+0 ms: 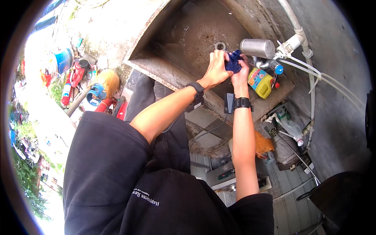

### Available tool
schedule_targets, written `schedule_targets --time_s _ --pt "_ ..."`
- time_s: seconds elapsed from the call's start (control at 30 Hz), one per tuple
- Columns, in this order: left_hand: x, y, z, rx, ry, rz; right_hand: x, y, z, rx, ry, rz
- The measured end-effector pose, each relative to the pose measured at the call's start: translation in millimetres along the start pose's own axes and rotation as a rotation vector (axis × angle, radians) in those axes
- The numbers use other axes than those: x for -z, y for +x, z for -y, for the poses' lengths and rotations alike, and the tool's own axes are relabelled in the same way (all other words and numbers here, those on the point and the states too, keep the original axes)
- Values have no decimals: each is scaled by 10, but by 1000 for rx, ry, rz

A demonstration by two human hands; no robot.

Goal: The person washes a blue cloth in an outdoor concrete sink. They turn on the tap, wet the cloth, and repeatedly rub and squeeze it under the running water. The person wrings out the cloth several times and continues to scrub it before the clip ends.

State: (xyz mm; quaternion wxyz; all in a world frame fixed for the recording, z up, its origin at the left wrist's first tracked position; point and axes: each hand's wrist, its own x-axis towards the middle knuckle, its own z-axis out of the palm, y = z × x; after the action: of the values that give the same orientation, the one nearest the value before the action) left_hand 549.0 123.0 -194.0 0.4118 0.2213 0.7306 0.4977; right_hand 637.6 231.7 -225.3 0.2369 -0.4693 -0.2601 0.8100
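Over the stone or concrete sink basin (205, 26), I hold a bunched, wet-looking dark blue cloth (234, 62) between both hands. My left hand (216, 69) pinches it from the left with bent fingers. On the other side, my right hand (241, 72) is wrapped around its lower right part. Just right of the cloth is a metal tap (261, 63) with a blue cap. Whether water is running from it, I cannot tell. The round drain (219, 46) shows on the basin floor just beyond my left fingers.
A yellow detergent bottle (260, 83) stands on the sink ledge, below a metal cylinder (258, 48). Pipes (311, 70) and thin white hoses run along the right wall. A clear plastic bottle (293, 129) is lower right. Left lie a blue bucket (63, 61) and an orange container (107, 80).
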Motion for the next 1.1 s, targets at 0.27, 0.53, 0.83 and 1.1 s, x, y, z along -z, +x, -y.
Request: schedule_targets --time_s 0.27,0.53,0.83,1.1 --pt "-202 327 293 75 -459 313 133 66 242 -52 199 127" --pt "-202 625 -26 388 34 421 -37 112 301 -41 189 54" --pt "63 371 -86 414 187 404 -106 193 -11 -226 3 -90" --pt "154 -128 411 511 6 698 -172 -752 -261 -29 -351 -220"
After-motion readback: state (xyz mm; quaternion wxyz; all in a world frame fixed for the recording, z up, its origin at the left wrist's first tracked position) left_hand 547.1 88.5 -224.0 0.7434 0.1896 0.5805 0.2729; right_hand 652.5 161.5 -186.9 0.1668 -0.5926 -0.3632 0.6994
